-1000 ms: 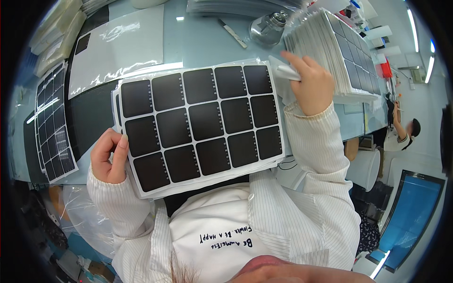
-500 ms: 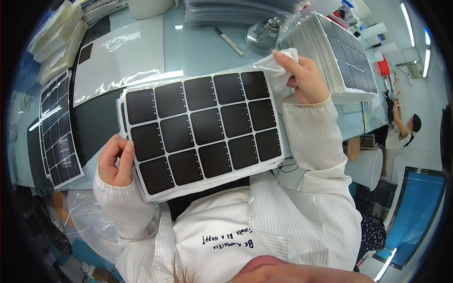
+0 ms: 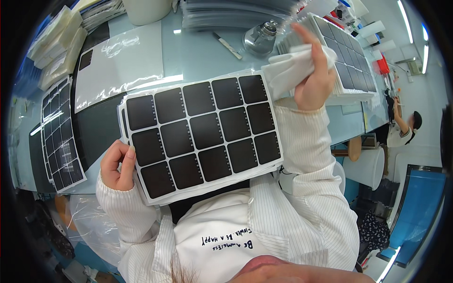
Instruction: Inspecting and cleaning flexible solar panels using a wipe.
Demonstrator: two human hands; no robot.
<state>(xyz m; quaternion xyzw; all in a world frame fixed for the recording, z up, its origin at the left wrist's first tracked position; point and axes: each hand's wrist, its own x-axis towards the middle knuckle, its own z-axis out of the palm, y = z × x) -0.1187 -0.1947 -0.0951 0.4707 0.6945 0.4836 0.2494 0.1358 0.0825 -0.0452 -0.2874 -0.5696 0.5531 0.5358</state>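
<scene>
A sheet of black rounded squares (image 3: 205, 134) with white borders tops a thin stack at the table's near edge, tilted slightly. My left hand (image 3: 117, 167) pinches the stack's left edge, thumb on top and fingers curled under. Just off the top right corner, my right hand (image 3: 317, 87) holds a crumpled white cloth (image 3: 285, 74). The index finger of that hand points up and is smeared by motion. Part of the cloth hangs beside the sheet's corner.
A glass bottle with a metal top (image 3: 259, 37) and a craft knife (image 3: 227, 46) lie beyond the sheets. A tall stack of similar sheets (image 3: 347, 56) stands right. Left are a glossy white sheet (image 3: 120, 66), another black-squared sheet (image 3: 60, 134) and plastic-wrapped packs (image 3: 59, 45). A person (image 3: 401, 132) is far right.
My right hand has moved right and turned, its index finger now raised, and the cloth has spread out more. My left hand and the stack stay nearly in place.
</scene>
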